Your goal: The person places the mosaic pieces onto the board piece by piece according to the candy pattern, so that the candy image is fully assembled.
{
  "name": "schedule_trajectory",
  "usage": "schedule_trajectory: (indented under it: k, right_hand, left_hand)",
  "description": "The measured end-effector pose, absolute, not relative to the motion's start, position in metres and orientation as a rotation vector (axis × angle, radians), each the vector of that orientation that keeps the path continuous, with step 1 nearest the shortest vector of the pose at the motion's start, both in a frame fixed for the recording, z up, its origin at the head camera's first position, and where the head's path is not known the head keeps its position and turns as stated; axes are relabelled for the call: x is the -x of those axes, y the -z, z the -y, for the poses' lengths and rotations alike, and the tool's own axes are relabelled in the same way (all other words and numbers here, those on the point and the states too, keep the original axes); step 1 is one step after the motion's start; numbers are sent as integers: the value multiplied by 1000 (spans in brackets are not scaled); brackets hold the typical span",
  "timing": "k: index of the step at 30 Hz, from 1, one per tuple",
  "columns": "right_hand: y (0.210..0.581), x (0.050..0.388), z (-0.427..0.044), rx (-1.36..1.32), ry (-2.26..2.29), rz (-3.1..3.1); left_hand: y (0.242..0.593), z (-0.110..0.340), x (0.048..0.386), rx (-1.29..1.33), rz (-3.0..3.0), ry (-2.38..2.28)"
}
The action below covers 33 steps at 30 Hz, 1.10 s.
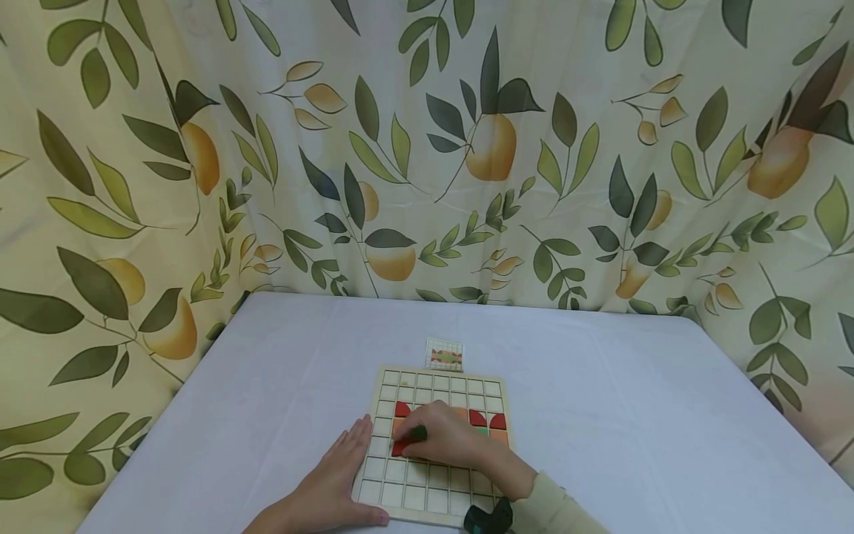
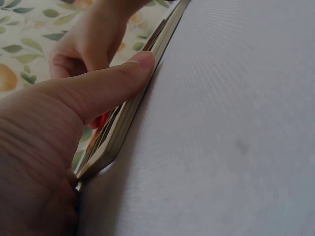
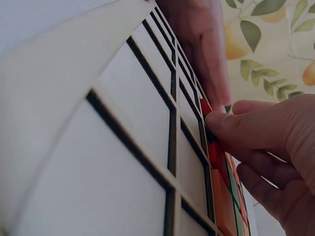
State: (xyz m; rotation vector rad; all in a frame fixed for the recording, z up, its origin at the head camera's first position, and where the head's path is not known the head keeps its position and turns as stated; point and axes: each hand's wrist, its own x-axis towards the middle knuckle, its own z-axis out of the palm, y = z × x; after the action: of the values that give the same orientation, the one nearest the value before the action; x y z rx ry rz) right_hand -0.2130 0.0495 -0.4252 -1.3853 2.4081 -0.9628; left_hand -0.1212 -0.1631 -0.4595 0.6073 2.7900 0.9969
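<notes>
A square wooden grid board (image 1: 410, 495) lies on the table. Red, orange and green tiles sit in its middle rows, partly hidden by my right hand (image 1: 447, 436). That hand reaches over the board and pinches a red tile (image 1: 399, 448) at the left of the pattern; in the right wrist view, the thumb (image 3: 216, 120) meets the red. Between its fingers a dark green patch shows, too small to identify. My left hand (image 1: 333, 478) rests at the board's left front corner, fingers straight along the side, thumb (image 2: 115, 83) against the front edge.
Behind the board lies a small pattern card (image 1: 445, 356) with a gridded picture. A white cloth (image 1: 300, 356) covers the table. A curtain (image 1: 427, 245) printed with leaves and fruit hangs behind and at both sides.
</notes>
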Motion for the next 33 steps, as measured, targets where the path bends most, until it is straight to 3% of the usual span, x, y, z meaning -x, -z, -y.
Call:
schedule_trajectory:
  k: [22,33]
  right_hand:
    - [423,212,-45,1421,965,-2408]
    - [419,192,-99,1316,1142,-2499]
  left_hand:
    - [458,163,122,-620,-2788,-999]
    - [461,161,123,-573,-2794,-1004]
